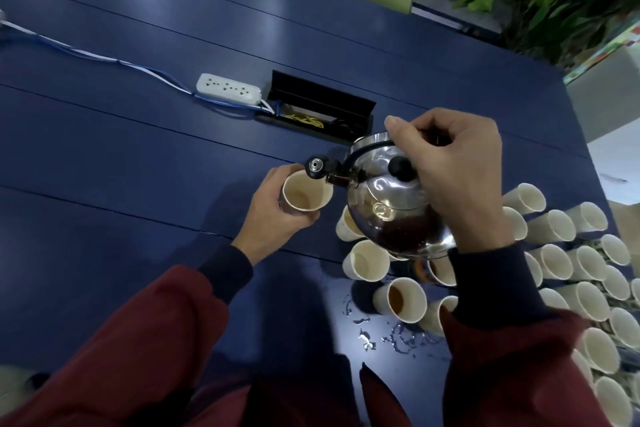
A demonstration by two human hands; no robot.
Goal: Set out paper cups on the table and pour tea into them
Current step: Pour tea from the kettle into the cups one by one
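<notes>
Now: tea poured, cup held to the spout.

The cup (306,196) is gripped by the left hand (273,215), fingers curled round its wall, at about 9 o'clock from the kettle (391,215). The kettle is held tilted by the right hand (453,166), fingers clamped over the handle. Its long axis, knob to spout (316,166), runs toward 10 o'clock, and the spout tip sits over the cup's 1 o'clock rim. A little tea is seen in the cup; no stream can be made out. The coming move is judged to turn on the rim being kept under the spout. More cups (554,262) are stood on the table (138,149) from 3 to 5 o'clock of the kettle. Spilled drops (398,336) are noted at 6 o'clock.
</notes>
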